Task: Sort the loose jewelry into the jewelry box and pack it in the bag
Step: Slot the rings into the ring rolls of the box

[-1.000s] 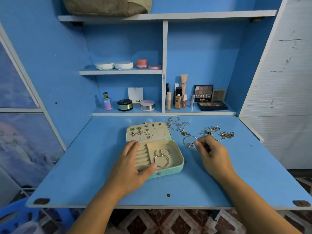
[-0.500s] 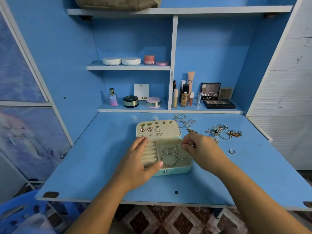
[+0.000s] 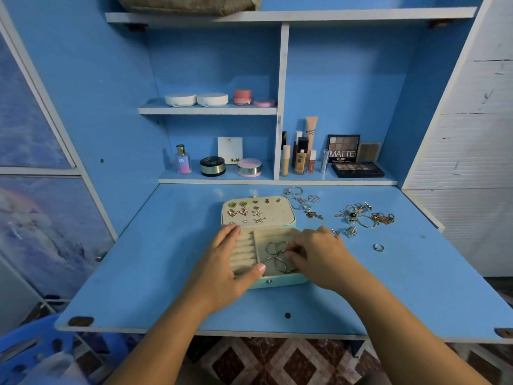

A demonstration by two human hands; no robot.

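right hand (image 3: 319, 254) fingertips hidden, hold on hoops (image 3: 277, 257) unclear | olive fabric item (image 3: 188, 5) cropped top | loose jewelry (image 3: 358, 215) too tiny

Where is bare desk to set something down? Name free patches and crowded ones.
Free: the desk left of the jewelry box up to the left wall, and the front right corner, this side of the lone ring. Crowded: loose jewelry fills the back right; left hand rests on the box, right hand pinches hoops inside.

mint jewelry box (image 3: 288, 280) open, hoops (image 3: 276, 258) in right compartment; loose jewelry (image 3: 358, 215) scattered just right of box.
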